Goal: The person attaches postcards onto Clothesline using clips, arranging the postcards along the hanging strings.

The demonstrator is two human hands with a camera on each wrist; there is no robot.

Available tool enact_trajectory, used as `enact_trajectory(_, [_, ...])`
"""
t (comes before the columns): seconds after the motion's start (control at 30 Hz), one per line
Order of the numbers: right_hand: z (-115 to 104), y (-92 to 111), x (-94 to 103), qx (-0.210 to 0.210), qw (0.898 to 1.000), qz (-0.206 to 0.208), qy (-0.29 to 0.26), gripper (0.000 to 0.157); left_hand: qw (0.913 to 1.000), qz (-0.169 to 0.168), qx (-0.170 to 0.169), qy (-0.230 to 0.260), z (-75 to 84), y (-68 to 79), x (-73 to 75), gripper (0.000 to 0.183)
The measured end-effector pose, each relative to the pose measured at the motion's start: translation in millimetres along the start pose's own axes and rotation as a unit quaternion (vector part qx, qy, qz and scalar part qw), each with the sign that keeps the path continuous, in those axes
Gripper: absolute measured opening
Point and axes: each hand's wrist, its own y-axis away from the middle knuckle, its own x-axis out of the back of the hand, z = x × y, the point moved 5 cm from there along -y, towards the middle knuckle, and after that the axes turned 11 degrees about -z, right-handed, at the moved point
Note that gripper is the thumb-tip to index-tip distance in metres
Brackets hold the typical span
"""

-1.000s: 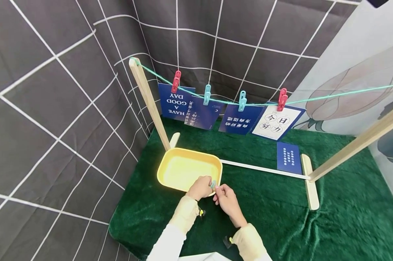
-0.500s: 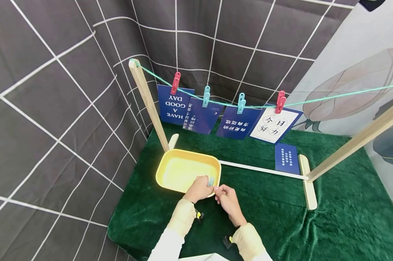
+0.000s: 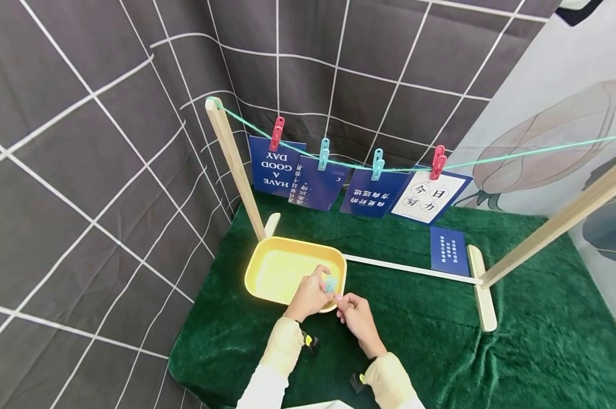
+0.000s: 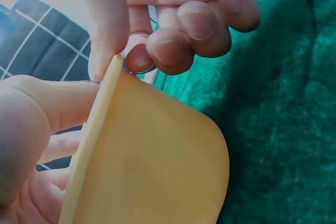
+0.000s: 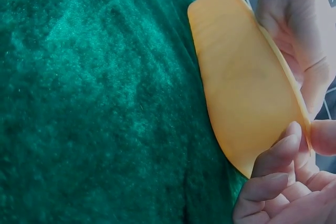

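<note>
My left hand [image 3: 308, 294] is over the front right corner of a yellow plastic basin [image 3: 254, 275]. Between its thumb and forefinger it holds a light blue clothespin [image 3: 331, 282]. My right hand [image 3: 358, 318] is just outside the same corner. In the right wrist view that right hand [image 5: 294, 187] pinches the basin's rim [image 5: 283, 61] between thumb and fingers. The left wrist view shows the left hand [image 4: 31, 129] along the inner side of the basin wall [image 4: 157, 156], where the clothespin is hidden.
Behind the basin a green cord [image 3: 523, 155] runs between two wooden posts [image 3: 236, 165]. Red and light blue clothespins [image 3: 377, 165] hold several cards [image 3: 371, 193] on it. One blue card [image 3: 449, 251] lies on the green cloth [image 3: 400, 318] beside the right post's foot [image 3: 484, 301].
The left hand has turned a little and its forefinger has lifted, so more of the light blue clothespin shows. The right hand stays at the basin's corner.
</note>
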Motion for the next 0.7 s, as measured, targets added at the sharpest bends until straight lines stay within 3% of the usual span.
enact_trajectory(0.1, [1.1,0.6,0.0,0.001,1.000,0.002,0.000,0.027,0.9998,-0.004,0.000,0.019,-1.9,-1.4,-1.2,0.047])
enact_trajectory(0.33, [0.8,1.0,0.9,0.002,1.000,0.001,0.001,0.027,0.9975,-0.012,0.034,0.062,-10.9,-2.9,-3.4,0.035])
enact_trajectory(0.5, [0.6,0.7,1.8,0.001,1.000,0.004,0.004,0.026,0.9928,-0.030,0.038,0.109,-11.7,-1.9,-3.5,0.037])
enact_trajectory(0.7, [0.4,-0.3,1.4,0.002,1.000,-0.001,0.007,0.024,0.9965,-0.032,0.031,0.070,-10.1,-2.0,-1.9,0.041])
